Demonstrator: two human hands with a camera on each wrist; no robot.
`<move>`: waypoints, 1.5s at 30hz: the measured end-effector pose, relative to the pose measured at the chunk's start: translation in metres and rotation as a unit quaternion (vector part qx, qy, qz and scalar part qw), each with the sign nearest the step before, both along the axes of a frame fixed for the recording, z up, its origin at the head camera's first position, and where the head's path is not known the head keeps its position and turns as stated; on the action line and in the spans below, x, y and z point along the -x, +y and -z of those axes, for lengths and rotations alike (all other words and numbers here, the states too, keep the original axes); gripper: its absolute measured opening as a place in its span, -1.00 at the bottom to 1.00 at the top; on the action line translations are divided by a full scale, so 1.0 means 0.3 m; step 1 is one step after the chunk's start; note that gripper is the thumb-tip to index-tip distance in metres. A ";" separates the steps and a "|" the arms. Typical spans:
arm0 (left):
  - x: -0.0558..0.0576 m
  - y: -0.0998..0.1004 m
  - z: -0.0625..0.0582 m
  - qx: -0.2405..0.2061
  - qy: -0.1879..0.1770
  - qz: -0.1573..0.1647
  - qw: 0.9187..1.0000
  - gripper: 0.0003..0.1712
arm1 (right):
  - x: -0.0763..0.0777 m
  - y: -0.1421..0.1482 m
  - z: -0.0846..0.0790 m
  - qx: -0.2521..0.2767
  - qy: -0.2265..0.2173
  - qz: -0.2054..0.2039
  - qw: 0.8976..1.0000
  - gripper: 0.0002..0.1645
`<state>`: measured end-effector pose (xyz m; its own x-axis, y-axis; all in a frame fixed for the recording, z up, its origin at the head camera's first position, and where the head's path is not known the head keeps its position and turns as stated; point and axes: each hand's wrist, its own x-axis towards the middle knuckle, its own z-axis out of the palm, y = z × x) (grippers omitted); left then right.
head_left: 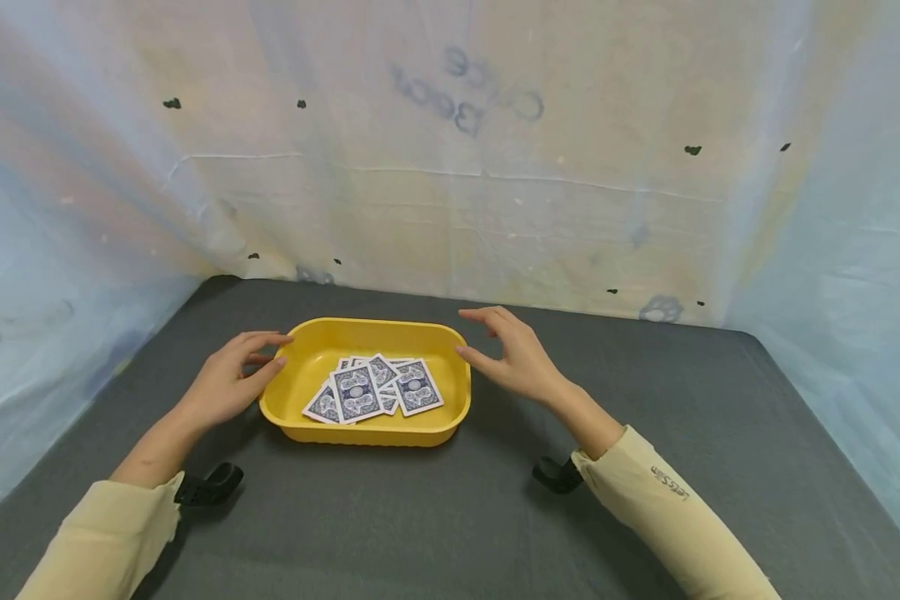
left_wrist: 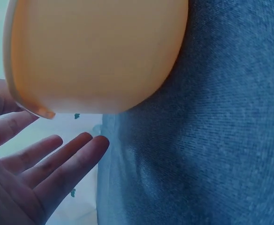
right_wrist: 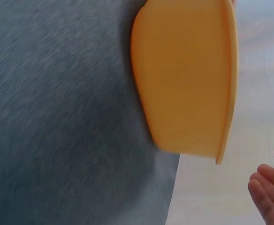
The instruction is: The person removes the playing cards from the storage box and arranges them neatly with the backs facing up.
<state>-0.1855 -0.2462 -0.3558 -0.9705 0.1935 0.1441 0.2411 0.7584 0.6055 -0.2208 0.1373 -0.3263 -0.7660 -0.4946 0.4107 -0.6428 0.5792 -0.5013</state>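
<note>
There they were, both my hands spread either side of the yellow plastic tray (head_left: 375, 436)! My left hand (head_left: 228, 375) was right at the left end, relaxed, fingertips over the rim, and whether they touched it I couldn't tell. Over on the other side, my right hand (head_left: 521, 358) hung loose just beside the right end, thumb near the rim, fingers apart and gripping nothing. And between them, the playing cards (head_left: 357, 392)! They lay inside the tray in a loose, overlapping heap, blue-and-white patterned backs showing, toward the near side of its floor. The tray sat flat on the dark grey table (head_left: 390, 517), a translucent plastic sheet (head_left: 495, 208) rising behind, and black straps (head_left: 206, 486) poked out at my pale yellow cuffs (head_left: 131, 504).
</note>
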 end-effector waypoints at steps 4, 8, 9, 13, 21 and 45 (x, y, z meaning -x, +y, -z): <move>-0.004 -0.007 0.004 -0.012 -0.020 -0.006 1.000 -0.46 | 0.004 -0.033 -0.002 0.023 -0.020 -0.010 0.999 -0.39; -0.005 -0.008 0.006 -0.040 -0.045 -0.003 0.998 -0.43 | 0.003 -0.062 -0.003 0.048 -0.044 -0.016 0.998 -0.40; -0.005 -0.008 0.007 -0.049 -0.051 -0.001 0.998 -0.43 | 0.002 -0.069 -0.002 0.053 -0.052 -0.017 0.997 -0.40; -0.006 -0.003 0.012 -0.081 -0.070 0.002 0.994 -0.41 | -0.004 -0.098 0.000 0.075 -0.091 -0.004 0.993 -0.43; -0.006 -0.006 0.024 -0.110 -0.085 -0.002 0.990 -0.38 | -0.012 -0.166 0.004 0.119 -0.182 0.013 0.976 -0.45; 0.012 -0.043 0.034 -0.168 -0.151 -0.010 0.974 -0.26 | -0.018 -0.395 0.050 0.128 -0.300 0.073 0.942 -0.41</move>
